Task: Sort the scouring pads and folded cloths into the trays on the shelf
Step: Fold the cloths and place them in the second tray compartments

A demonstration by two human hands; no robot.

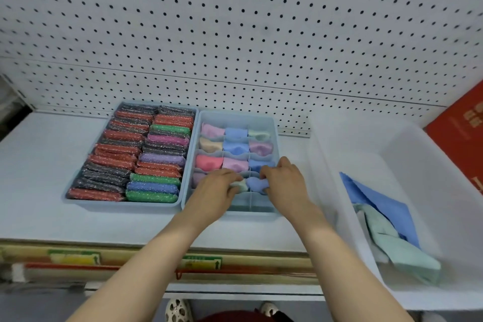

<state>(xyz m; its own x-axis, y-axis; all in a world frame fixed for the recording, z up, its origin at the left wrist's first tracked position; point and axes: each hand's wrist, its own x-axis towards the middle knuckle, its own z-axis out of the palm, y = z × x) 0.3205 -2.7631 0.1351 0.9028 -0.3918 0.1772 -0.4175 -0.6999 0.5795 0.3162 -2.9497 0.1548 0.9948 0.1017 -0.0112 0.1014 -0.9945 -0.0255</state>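
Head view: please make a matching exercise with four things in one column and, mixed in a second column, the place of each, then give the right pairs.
Things:
1. scouring pads
2. loose blue cloth
3. left hand
4. red box

Places:
A. in the white bin on the right
B. at the far right edge, behind the bin
C. in the left tray, in two rows
D. over the front of the divided tray, on a pale green cloth

Pairs: 1-C, 2-A, 3-D, 4-B
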